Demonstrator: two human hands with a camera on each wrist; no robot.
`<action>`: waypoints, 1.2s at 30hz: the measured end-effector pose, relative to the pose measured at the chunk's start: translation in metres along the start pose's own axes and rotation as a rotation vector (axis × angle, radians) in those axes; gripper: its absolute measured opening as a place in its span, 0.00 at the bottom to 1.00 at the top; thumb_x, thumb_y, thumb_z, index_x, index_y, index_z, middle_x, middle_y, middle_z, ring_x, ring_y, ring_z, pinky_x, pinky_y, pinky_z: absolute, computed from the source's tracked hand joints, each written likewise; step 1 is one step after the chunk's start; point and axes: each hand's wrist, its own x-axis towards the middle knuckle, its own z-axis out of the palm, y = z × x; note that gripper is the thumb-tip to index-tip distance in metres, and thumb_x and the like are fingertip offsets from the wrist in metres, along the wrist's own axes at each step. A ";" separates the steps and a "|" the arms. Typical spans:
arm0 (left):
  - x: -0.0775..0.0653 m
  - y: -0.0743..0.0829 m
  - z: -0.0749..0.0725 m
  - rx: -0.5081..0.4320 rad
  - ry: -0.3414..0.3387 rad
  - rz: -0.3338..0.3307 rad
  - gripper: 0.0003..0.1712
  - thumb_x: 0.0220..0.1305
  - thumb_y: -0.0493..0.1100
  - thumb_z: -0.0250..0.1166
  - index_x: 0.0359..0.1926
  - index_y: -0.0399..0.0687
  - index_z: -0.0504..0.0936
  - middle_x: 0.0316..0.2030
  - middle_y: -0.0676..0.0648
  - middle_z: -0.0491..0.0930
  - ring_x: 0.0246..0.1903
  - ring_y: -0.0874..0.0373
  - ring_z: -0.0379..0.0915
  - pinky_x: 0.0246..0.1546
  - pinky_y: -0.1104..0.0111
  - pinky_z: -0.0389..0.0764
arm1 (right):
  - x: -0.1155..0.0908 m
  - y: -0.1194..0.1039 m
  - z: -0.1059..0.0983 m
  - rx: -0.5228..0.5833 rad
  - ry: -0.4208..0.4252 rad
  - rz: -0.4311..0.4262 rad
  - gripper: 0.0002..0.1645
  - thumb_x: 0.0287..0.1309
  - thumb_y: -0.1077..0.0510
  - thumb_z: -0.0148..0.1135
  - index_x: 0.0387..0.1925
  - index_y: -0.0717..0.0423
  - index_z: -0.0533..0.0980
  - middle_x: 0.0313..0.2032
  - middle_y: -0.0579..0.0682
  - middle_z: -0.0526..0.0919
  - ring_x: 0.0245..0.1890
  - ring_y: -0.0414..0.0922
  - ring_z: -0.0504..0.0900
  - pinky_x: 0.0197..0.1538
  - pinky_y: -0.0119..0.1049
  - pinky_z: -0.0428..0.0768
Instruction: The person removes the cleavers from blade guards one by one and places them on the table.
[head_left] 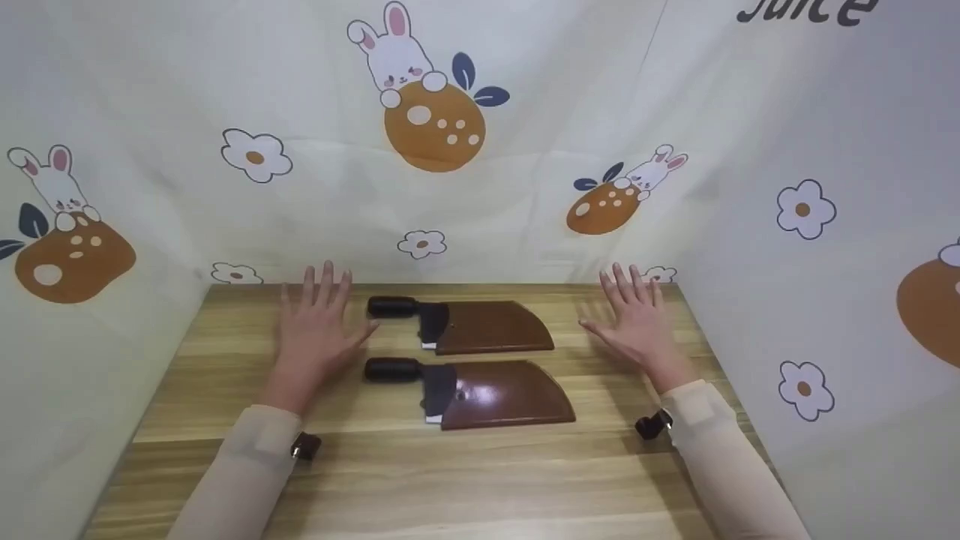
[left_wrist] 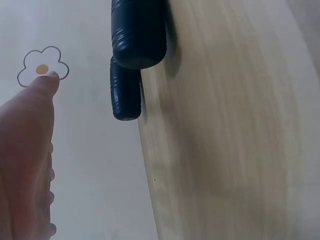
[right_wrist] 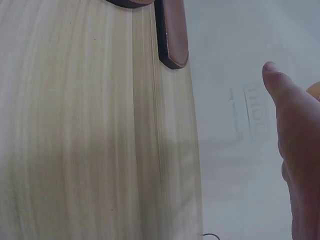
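Two cleavers in brown leather sheaths lie flat on the wooden table, one behind the other, black handles to the left. The far cleaver [head_left: 495, 327] is slightly smaller in view than the near cleaver [head_left: 506, 394]. My left hand [head_left: 315, 330], fingers spread, is just left of the handles and holds nothing; its thumb points toward the far handle [left_wrist: 126, 95]. Beyond the sheath tips on the right, my right hand [head_left: 634, 322] has its fingers spread too, with nothing in it. In the right wrist view a sheath end [right_wrist: 175, 37] shows ahead of the thumb.
The wood-grain table [head_left: 465, 480] is bordered by pale cloth walls [head_left: 525, 90] at the back and both sides, printed with rabbits, oranges and flowers. A small black wrist camera [head_left: 306, 447] sits on the left sleeve, another camera [head_left: 654, 424] on the right.
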 end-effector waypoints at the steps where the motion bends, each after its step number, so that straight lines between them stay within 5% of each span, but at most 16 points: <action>1: -0.001 0.001 0.000 -0.007 -0.004 0.001 0.61 0.77 0.83 0.40 0.91 0.47 0.43 0.89 0.36 0.35 0.87 0.32 0.27 0.78 0.37 0.16 | -0.001 -0.001 0.000 0.002 0.004 -0.003 0.64 0.70 0.18 0.53 0.90 0.52 0.51 0.89 0.56 0.45 0.88 0.62 0.39 0.85 0.65 0.34; 7: -0.008 0.011 0.002 -0.027 -0.014 0.003 0.62 0.75 0.86 0.35 0.91 0.50 0.41 0.89 0.40 0.30 0.87 0.34 0.26 0.80 0.32 0.24 | -0.005 -0.009 -0.002 0.012 0.021 -0.025 0.63 0.70 0.20 0.55 0.90 0.52 0.52 0.89 0.55 0.46 0.88 0.60 0.39 0.85 0.66 0.37; 16: -0.014 0.023 0.006 -0.017 0.003 0.049 0.61 0.76 0.79 0.52 0.91 0.49 0.42 0.89 0.42 0.31 0.87 0.39 0.23 0.79 0.34 0.20 | -0.011 -0.023 -0.001 0.068 0.007 -0.091 0.65 0.69 0.23 0.60 0.89 0.55 0.51 0.89 0.57 0.46 0.89 0.59 0.39 0.86 0.61 0.40; 28: -0.027 0.037 0.014 -0.020 0.000 0.076 0.62 0.75 0.82 0.51 0.91 0.49 0.45 0.89 0.41 0.31 0.87 0.39 0.24 0.80 0.35 0.22 | -0.023 -0.049 0.008 0.087 0.012 -0.185 0.64 0.69 0.23 0.61 0.89 0.55 0.52 0.88 0.60 0.49 0.87 0.61 0.48 0.85 0.65 0.50; 36: -0.034 0.043 0.020 -0.077 0.033 0.116 0.58 0.75 0.79 0.55 0.89 0.48 0.55 0.89 0.38 0.40 0.87 0.37 0.35 0.82 0.33 0.32 | -0.032 -0.061 0.016 0.071 0.020 -0.221 0.64 0.67 0.23 0.62 0.88 0.57 0.57 0.86 0.62 0.54 0.86 0.62 0.52 0.85 0.64 0.50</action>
